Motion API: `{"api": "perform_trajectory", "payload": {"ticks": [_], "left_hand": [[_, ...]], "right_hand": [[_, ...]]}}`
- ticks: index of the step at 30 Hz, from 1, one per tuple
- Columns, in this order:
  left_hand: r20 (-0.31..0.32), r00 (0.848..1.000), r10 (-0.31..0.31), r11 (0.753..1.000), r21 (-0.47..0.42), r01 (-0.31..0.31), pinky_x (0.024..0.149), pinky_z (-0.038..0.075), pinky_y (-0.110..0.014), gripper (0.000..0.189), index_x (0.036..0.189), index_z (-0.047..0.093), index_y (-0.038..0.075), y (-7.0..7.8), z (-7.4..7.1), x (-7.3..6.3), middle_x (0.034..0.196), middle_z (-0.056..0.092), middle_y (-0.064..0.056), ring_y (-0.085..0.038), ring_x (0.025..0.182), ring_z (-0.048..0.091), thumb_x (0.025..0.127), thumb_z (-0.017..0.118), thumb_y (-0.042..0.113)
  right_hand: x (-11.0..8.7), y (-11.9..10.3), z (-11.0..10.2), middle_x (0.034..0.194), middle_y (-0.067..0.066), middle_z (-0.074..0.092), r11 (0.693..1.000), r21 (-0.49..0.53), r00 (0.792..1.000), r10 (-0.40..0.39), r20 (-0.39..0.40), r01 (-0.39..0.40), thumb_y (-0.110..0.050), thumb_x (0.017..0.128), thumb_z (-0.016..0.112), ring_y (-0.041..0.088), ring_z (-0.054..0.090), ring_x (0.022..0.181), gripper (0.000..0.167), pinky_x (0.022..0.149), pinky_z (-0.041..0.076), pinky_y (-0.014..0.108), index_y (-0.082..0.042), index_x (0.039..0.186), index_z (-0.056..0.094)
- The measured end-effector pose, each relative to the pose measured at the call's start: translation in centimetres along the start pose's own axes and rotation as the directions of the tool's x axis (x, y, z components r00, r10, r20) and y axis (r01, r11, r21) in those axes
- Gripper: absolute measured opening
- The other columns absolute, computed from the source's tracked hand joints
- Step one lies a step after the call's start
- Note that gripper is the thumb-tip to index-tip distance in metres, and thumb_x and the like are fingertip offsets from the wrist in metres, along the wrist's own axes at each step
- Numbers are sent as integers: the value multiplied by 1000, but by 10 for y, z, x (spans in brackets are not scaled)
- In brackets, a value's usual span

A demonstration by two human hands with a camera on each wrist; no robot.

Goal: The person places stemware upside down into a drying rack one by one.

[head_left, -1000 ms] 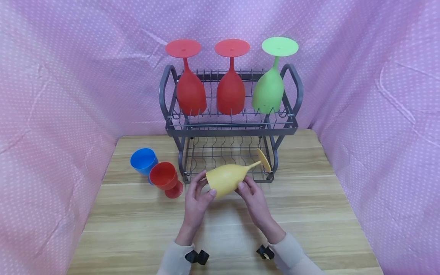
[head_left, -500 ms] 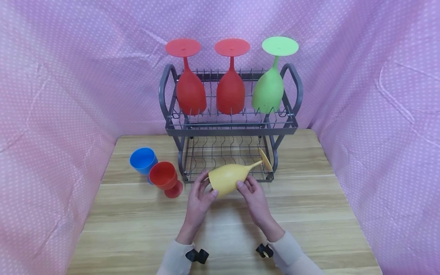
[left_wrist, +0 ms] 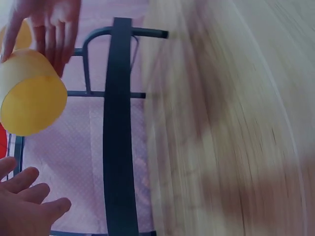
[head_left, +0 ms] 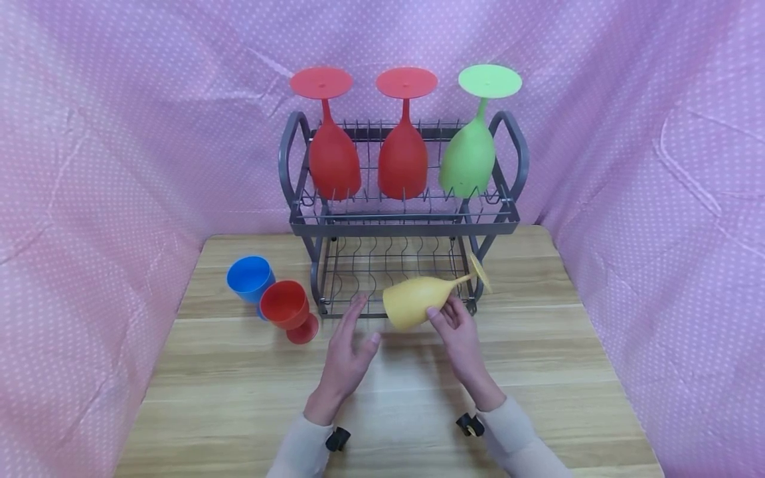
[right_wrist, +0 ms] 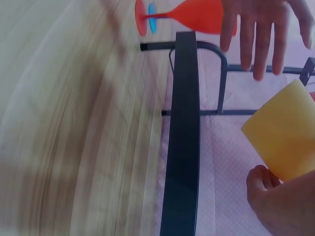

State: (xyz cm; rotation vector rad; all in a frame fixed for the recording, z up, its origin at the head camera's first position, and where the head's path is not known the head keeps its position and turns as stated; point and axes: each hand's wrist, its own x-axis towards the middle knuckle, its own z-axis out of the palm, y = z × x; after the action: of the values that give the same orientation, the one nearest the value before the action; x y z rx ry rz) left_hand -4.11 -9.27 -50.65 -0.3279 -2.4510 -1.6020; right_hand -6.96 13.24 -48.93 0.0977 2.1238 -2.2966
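Observation:
A yellow goblet (head_left: 418, 300) lies tilted on its side in the air, its mouth to the left and its foot up to the right. My right hand (head_left: 461, 335) pinches the bowl near the stem, thumb on the near side. Apart from the goblet, to its left, my left hand (head_left: 346, 358) has its fingers extended and holds nothing. In the left wrist view the goblet's round mouth (left_wrist: 34, 105) faces the camera, above the left fingers. The right wrist view has the yellow bowl (right_wrist: 288, 130) over the right hand, with the left hand's straight fingers beyond.
Behind the hands stands a two-tier dark dish rack (head_left: 406, 230). Two red goblets (head_left: 335, 162) and a green goblet (head_left: 468, 159) sit upside down on its top tier. A red goblet (head_left: 285, 305) and a blue goblet (head_left: 250, 279) stand upright on the wooden table (head_left: 239, 398) at left.
The left hand has let go of the yellow goblet, its fingers straightening. The right hand has carried the goblet a little to the right and slightly up.

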Motion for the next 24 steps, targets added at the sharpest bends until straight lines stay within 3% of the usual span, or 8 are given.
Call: {"api": "perform_trajectory", "payload": {"ticks": [4, 10, 16, 24], "left_hand": [[33, 999, 42, 989, 140, -47, 119, 29, -62, 67, 160, 37, 10, -4, 1, 0, 168, 32, -3, -30, 156, 24, 100, 59, 30], [81, 994, 71, 946, 312, -93, 122, 25, -60, 68, 157, 40, 2, -9, 4, -1, 169, 30, -10, -35, 156, 24, 101, 58, 35], [132, 990, 41, 914, 395, -91, 123, 20, -62, 71, 157, 40, 1, -13, 8, -1, 170, 25, -14, -40, 155, 21, 102, 52, 45], [168, 985, -37, 876, 481, -49, 122, 18, -64, 73, 155, 44, 3, -19, 12, 0, 171, 21, -11, -41, 156, 19, 103, 49, 53]], "right_hand": [[5, -1, -7, 153, 26, 46, 1000, -18, 1000, -18, -26, 17, -15, 101, 68, 38, 45, 143, 63, 110, 44, 25, 7, 152, 38], [12, 1, -15, 152, 19, 49, 998, -31, 998, -55, -39, 54, -14, 100, 69, 30, 47, 142, 64, 111, 43, 24, 2, 154, 38], [21, 2, -22, 151, 21, 49, 995, -67, 994, -81, -67, 77, -14, 98, 71, 29, 48, 140, 70, 115, 40, 27, 3, 156, 35], [30, 2, -30, 153, 20, 49, 987, -124, 990, -111, -84, 100, -19, 97, 74, 28, 52, 137, 72, 110, 45, 25, -3, 157, 38]]}}
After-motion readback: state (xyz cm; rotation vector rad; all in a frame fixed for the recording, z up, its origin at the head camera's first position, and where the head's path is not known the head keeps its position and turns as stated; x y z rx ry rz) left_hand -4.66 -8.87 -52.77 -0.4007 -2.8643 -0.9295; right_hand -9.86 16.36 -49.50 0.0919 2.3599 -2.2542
